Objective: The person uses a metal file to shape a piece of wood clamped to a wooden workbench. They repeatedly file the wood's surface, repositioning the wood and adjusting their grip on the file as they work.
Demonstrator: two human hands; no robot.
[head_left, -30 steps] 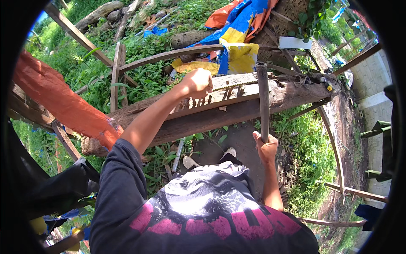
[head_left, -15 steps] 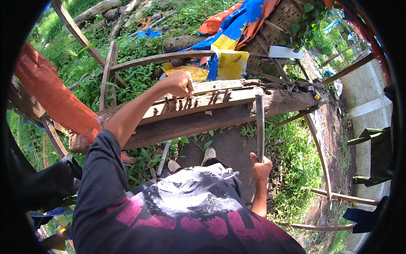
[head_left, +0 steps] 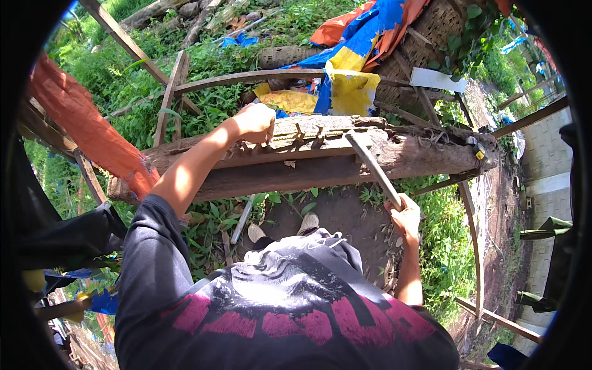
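Note:
Closed in a pinch, my left hand (head_left: 254, 123) is over the left part of a wooden board (head_left: 290, 154) on top of a large weathered log (head_left: 265, 181). What its fingers hold is hidden. A thin yellowish strip (head_left: 333, 134) runs along the board to the right of that hand. Several short dark pegs (head_left: 299, 134) stick up beside the strip. My right hand (head_left: 404, 216) is wrapped round the lower end of a long wooden stick (head_left: 374, 168). The stick slants up and left, its far end over the board's right end.
A small yellow and grey object (head_left: 478, 150) sits at the log's right end. An orange-painted post (head_left: 92, 123) leans at the left. Blue, yellow and orange tarp (head_left: 354, 61) hangs behind the log. Thin wooden rails (head_left: 253, 76) surround the spot. Plants grow about my feet.
The stick has swung from nearly upright to a slant leaning left, and my right hand has moved up and right. My left hand stays closed over the board. The whole view has shifted slightly.

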